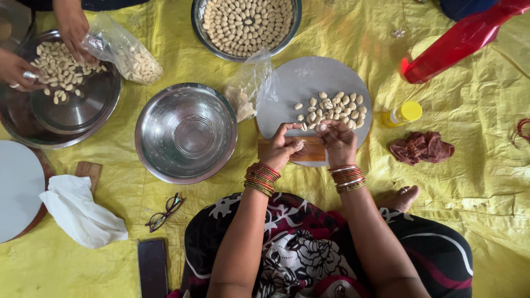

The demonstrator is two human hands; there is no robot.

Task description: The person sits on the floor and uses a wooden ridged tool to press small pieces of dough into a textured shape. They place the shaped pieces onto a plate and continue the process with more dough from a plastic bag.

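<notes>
— Where does the shaping stand?

— Just below the middle of the frame, both hands meet over a ridged wooden board that lies on the near edge of a round grey plate. The right hand pinches a small pale dough piece between its fingertips; the left hand is curled, fingertips pressed to the board (whether it holds a piece of its own I cannot tell).

— And what is finished?

— A small heap of shaped pieces lies on that plate just above the hands. At the top centre a steel tray is packed with them in neat rings, so a good deal looks done, as far as I can judge.

— What is left?

— Hard to say. A crumpled clear bag touches the plate's left edge, its contents unclear. The steel bowl to the left of the hands holds nothing.

— Anyone else working?

— In the upper left, another person's hands reach into a wide steel pan strewn with loose pieces, beside a plastic bag of pieces. All of it sits on a yellow sheet on the floor.
</notes>
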